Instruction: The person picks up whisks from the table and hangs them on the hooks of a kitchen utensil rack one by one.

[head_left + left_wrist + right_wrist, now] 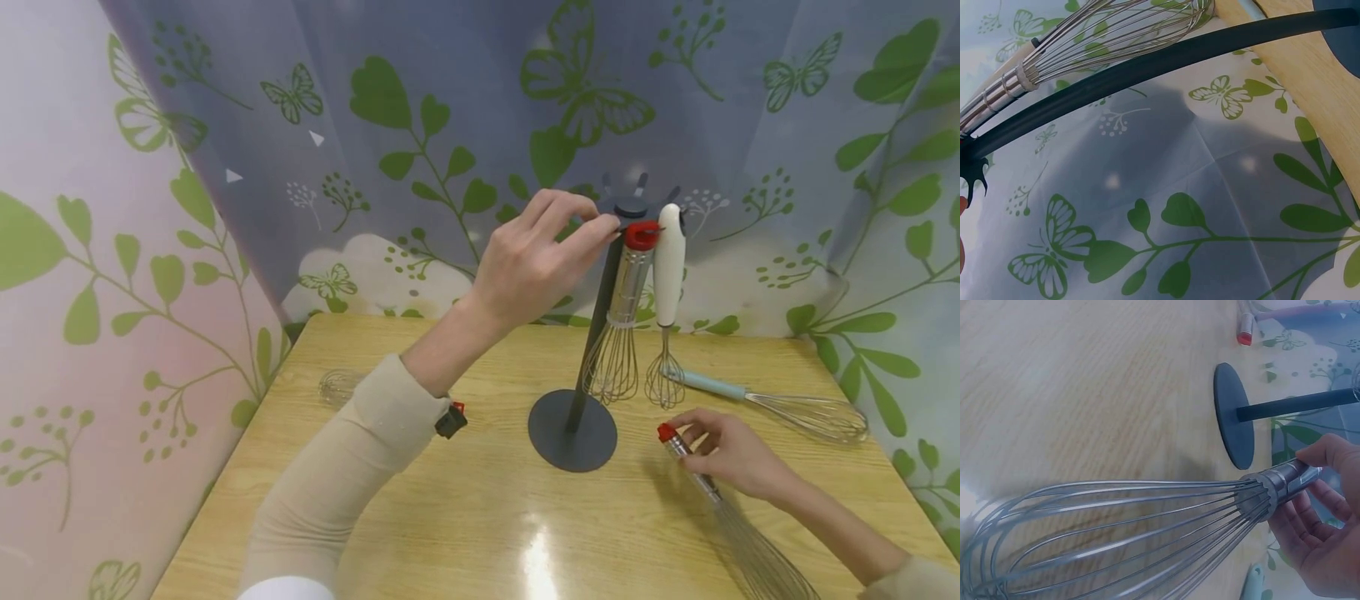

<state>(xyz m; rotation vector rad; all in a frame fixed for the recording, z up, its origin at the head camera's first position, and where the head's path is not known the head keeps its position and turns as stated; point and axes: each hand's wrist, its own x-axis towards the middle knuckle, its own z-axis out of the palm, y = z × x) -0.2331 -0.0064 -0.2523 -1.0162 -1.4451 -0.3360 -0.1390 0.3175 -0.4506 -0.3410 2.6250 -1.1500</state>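
A dark whisk stand (573,450) with a round base stands on the table. My left hand (536,258) is at its top, thumb and forefinger pinching one of the hooks. Beside those fingertips hangs a steel whisk (630,283) with a red end, and to its right a small whisk with a white handle (669,267). My right hand (731,454) holds another red-ended steel whisk (1147,537) by its handle, with the wires slanting toward me. In the left wrist view only a sliver of the left hand shows beside the stand's hooks (974,172).
A whisk with a light blue handle (705,383) lies on the table (450,517) at the right. Another whisk (341,387) lies at the left, partly hidden by my left forearm. A patterned curtain (465,125) hangs behind the table.
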